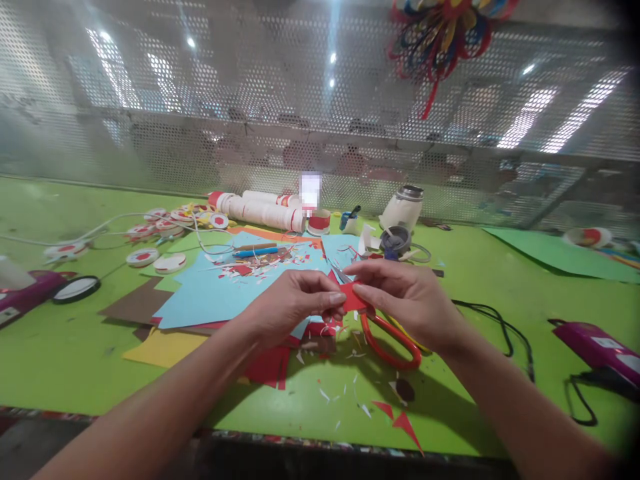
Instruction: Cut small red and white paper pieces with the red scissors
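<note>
A small piece of red paper (354,297) is stretched between my two hands above the table. My left hand (303,299) pinches its left edge between thumb and fingers. On its other side, my right hand (407,293) has the thumb pressed on the paper. Scissors (415,357) with orange-red handles hang under the right palm, blades pointing away to the left; the fingers hide the pivot. Paper offcuts (407,427) and white slivers lie on the green table (350,413) below. Beyond my left hand are stacked sheets, light blue paper (200,293) on top.
A blue pen (256,252) lies among scraps on the blue paper. White rolls (265,212), round white-and-red pieces (143,257) and a cream bottle (403,208) stand or lie farther back. Purple devices (595,343) with cords sit at both sides. Perforated metal (280,113) closes off the rear.
</note>
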The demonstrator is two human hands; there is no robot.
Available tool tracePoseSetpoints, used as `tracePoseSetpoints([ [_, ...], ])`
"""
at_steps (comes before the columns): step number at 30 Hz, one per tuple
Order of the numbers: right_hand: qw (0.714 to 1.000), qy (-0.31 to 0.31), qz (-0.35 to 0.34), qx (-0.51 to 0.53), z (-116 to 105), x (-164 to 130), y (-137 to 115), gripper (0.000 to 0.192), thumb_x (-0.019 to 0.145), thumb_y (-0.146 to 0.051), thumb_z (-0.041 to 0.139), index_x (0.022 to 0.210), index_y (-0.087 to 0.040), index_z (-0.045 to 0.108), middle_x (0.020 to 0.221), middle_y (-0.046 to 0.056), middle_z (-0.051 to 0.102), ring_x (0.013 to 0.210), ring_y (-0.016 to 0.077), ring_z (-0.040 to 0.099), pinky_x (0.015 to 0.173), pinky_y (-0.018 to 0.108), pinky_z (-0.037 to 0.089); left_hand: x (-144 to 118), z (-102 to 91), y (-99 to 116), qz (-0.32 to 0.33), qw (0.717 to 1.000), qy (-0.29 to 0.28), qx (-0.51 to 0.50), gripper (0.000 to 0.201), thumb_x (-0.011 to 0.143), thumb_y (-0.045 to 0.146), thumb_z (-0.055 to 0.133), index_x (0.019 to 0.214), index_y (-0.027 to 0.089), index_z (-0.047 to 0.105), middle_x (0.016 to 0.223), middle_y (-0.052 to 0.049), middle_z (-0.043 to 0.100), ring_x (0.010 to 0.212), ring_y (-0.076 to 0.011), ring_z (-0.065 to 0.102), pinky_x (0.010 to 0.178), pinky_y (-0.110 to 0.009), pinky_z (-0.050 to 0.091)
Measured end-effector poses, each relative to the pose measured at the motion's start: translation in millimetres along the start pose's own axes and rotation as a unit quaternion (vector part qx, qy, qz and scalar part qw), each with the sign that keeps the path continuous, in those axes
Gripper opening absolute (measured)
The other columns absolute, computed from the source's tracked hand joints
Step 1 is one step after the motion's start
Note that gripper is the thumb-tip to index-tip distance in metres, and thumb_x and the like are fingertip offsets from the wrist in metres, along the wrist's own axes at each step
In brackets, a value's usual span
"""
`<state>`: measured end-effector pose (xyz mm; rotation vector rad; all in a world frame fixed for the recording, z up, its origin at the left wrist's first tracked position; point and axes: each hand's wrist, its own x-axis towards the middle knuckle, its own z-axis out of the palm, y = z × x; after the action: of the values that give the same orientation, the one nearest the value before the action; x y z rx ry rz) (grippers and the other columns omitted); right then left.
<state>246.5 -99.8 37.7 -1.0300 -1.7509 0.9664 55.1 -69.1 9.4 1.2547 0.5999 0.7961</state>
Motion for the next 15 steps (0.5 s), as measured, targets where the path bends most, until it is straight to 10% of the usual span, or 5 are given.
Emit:
tracePoseSetpoints([
  [15, 1.0, -0.009, 0.002, 0.028, 4.2, -0.4, 2.0, 0.022, 0.079, -0.029, 0.065, 0.099, -0.019, 0.066, 0.069, -0.002, 0.058, 0.055, 0.0075, 0.049, 0.048, 0.021, 0.04, -1.0, -1.6, -2.5, -0.012, 1.0, 0.009, 0.009, 0.012, 0.07, 0.03, 0.073, 0.07, 0.018, 0.07, 0.062, -0.002, 0.062, 0.059, -0.0113, 0.053, 0.061, -0.027, 0.04],
])
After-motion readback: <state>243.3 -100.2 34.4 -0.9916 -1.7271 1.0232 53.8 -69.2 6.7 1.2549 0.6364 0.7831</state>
